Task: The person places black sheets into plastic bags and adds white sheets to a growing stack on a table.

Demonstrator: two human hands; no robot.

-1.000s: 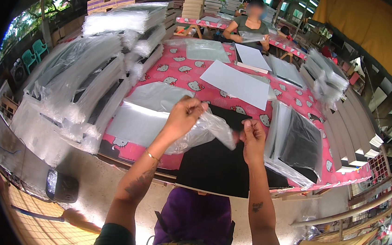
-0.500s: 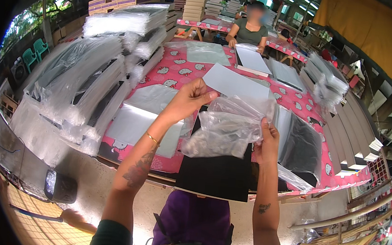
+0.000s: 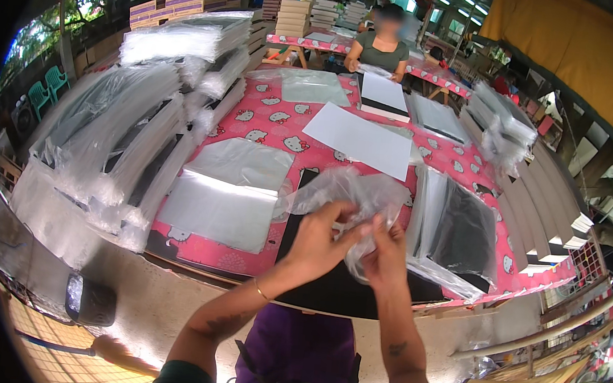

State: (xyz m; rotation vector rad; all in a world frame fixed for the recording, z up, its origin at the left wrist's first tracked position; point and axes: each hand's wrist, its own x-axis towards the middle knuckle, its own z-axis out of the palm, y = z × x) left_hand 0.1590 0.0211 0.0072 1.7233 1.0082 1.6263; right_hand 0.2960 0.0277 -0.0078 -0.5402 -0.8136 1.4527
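Note:
Crumpled clear plastic wrap is bunched up between my two hands. My left hand is closed on its near edge, thumb and fingers pinched together. Right beside it, my right hand grips the same plastic, and a loose end hangs below the fingers. Beneath both hands lies a black board at the table's near edge, partly hidden by my arms and the plastic. A white sheet rests flat just beyond the plastic.
Flat clear plastic bags lie to the left, before tall stacks of plastic-wrapped boards. Wrapped black boards are close on the right, with stacked grey boards farther right. Across the pink table, a person handles a white-topped stack.
My hands have come together and nearer to me, gathering the plastic that was spread between them. The white sheet, earlier close behind my left fingers, now shows fully on the table.

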